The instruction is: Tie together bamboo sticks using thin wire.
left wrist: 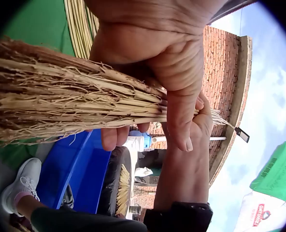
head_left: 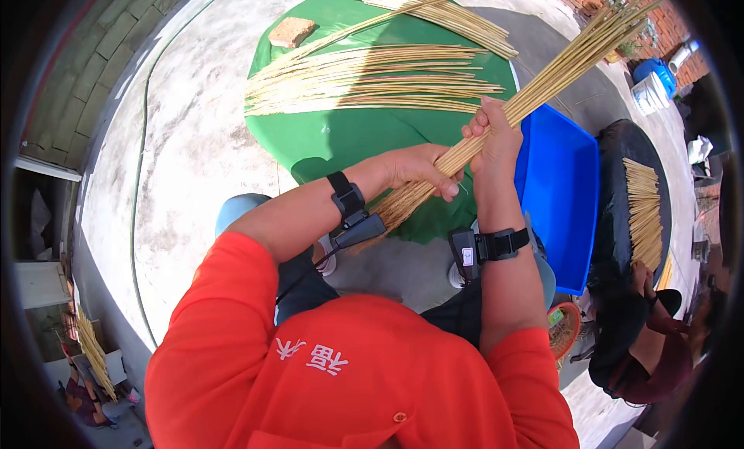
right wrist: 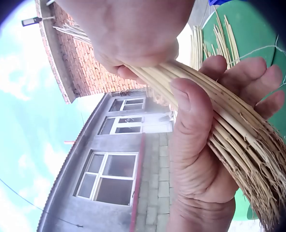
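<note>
Both hands hold a bundle of dry straw-coloured stalks (head_left: 550, 82) that slants up to the right in the head view. Lower down, my left hand (head_left: 422, 167) has its thumb laid across the bundle and its fingers around the other side. Higher up, my right hand (head_left: 497, 139) grips the stalks with curled fingers. Frayed, rootlike ends (left wrist: 60, 99) fan out below the left hand in the left wrist view. A thin white string (right wrist: 259, 49) shows beyond the left fingers in the right wrist view.
A green cloth (head_left: 310, 143) ahead bears loose stalks (head_left: 380, 77) and a brick piece (head_left: 291, 32). To the right stand a blue tub (head_left: 554, 201) and a black-covered surface (head_left: 616, 154) with more stalks (head_left: 645, 209). Another person (head_left: 643, 340) sits beside it.
</note>
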Available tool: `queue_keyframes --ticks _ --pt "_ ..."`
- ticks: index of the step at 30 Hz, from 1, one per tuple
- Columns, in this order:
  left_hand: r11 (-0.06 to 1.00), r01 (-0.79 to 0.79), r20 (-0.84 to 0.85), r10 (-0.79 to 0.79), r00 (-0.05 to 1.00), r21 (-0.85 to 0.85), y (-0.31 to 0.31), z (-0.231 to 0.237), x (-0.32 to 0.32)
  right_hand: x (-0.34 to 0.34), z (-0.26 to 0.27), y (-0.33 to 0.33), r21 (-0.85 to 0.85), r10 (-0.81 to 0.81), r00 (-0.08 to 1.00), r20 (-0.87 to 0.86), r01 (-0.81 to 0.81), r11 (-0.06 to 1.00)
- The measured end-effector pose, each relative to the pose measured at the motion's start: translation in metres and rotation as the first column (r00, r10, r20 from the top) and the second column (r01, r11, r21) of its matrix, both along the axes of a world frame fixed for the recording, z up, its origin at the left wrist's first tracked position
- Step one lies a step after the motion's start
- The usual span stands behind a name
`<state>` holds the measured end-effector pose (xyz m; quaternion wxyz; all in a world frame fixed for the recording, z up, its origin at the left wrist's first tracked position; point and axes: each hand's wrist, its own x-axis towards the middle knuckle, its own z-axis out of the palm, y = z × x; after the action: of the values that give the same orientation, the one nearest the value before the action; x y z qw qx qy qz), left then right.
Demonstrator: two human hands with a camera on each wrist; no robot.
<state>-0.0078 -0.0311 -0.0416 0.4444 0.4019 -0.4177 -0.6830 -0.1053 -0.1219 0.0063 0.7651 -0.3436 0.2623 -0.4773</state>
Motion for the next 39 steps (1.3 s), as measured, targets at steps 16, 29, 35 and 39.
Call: queue_keyframes --ticks 16,29,35,39 --pt "0.996 -0.084 0.2 0.087 0.976 -0.023 -0.001 0.008 0.002 0.004 -0.014 0.012 0.029 0.003 0.995 0.099 -0.006 1.0" --pt "0.979 -0.147 0.631 0.202 0.749 -0.138 0.006 0.036 0.058 -0.022 -0.033 -0.007 -0.136 0.379 0.892 -0.249 -0.419 0.898" --pt "0.984 -0.11 0.61 0.175 0.773 -0.143 0.005 0.03 0.06 -0.011 -0.048 0.004 -0.275 0.358 0.691 -0.628 -0.627 0.729" --pt "0.979 -0.128 0.595 0.198 0.779 -0.158 0.005 0.033 0.066 -0.011 -0.057 0.005 -0.295 0.164 0.599 -0.784 -0.592 0.75"
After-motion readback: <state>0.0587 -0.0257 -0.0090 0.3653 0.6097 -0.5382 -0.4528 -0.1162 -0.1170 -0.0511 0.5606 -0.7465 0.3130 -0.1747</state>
